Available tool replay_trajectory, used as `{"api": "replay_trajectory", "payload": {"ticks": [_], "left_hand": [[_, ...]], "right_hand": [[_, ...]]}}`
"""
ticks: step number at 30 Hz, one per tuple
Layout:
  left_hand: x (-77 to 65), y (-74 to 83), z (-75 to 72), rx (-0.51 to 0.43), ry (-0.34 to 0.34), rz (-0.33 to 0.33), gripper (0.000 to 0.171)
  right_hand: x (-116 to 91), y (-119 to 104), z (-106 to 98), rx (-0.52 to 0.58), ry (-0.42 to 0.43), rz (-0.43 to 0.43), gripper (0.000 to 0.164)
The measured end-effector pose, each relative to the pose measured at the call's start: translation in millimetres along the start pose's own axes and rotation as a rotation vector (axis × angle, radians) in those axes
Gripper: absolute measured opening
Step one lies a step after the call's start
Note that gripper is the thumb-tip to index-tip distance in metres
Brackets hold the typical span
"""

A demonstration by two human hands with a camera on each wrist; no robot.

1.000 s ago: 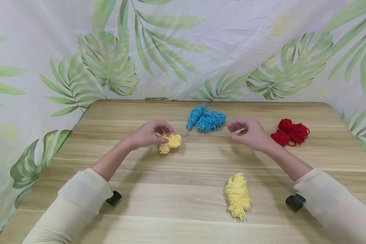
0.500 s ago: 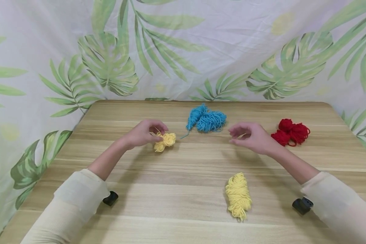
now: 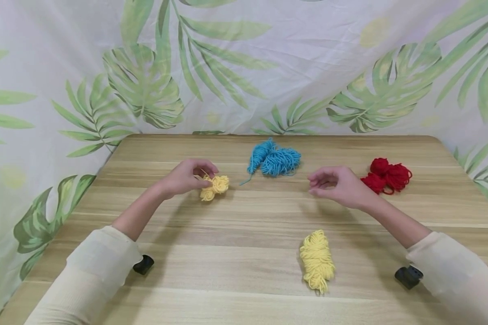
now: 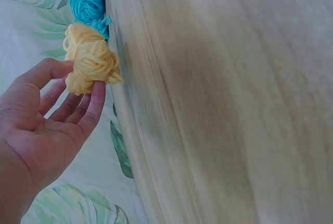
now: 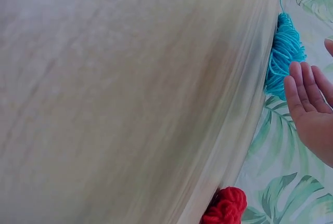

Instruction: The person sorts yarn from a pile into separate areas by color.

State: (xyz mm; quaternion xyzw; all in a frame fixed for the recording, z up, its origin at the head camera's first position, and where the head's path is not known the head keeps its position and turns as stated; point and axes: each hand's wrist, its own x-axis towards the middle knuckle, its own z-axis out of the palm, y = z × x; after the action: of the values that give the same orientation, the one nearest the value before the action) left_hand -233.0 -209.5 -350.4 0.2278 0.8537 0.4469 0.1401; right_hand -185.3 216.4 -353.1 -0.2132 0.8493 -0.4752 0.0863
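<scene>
My left hand (image 3: 184,178) pinches a small pale yellow yarn bundle (image 3: 218,185) between thumb and fingers, a little above the table. The left wrist view shows the thumb on one side of this bundle (image 4: 96,64) and fingertips on the other. Bare and loosely bent, my right hand (image 3: 343,188) hovers over the table, holding nothing. Behind and between the hands lie blue yarn skeins (image 3: 281,162), with a loose tail of yarn pointing left. Red yarn balls (image 3: 396,177) lie beyond the right wrist, which partly covers them. Nearer to me rests a larger yellow yarn skein (image 3: 318,262).
The wooden table (image 3: 227,280) has its far edge just behind the blue yarn. A white cloth with green leaves (image 3: 244,67) hangs behind it. Black devices (image 3: 408,276) are worn at both wrists, below the sleeves.
My left hand has moved left with the pale yellow bundle, away from the blue yarn. The right hand has drawn back slightly toward me and right, its fingers coming closer together.
</scene>
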Motion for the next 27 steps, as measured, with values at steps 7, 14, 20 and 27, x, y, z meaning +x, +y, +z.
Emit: {"api": "replay_trajectory", "payload": {"ticks": [7, 14, 20, 27], "left_hand": [[-2.8, -0.6, -4.2, 0.003, 0.012, 0.012, 0.031], [-7.0, -1.3, -9.1, 0.025, 0.03, 0.0, 0.031], [-11.1, -5.7, -12.4, 0.02, 0.042, -0.015, 0.032], [-16.6, -9.6, -16.0, 0.007, 0.067, -0.048, 0.028]], "right_hand": [[-2, 1, -2, -0.026, -0.017, -0.001, 0.032], [-4, 2, -3, -0.002, -0.033, -0.018, 0.031], [-9, 0, -3, -0.018, -0.059, -0.016, 0.032], [-14, 1, -2, -0.014, -0.091, -0.039, 0.032]]}}
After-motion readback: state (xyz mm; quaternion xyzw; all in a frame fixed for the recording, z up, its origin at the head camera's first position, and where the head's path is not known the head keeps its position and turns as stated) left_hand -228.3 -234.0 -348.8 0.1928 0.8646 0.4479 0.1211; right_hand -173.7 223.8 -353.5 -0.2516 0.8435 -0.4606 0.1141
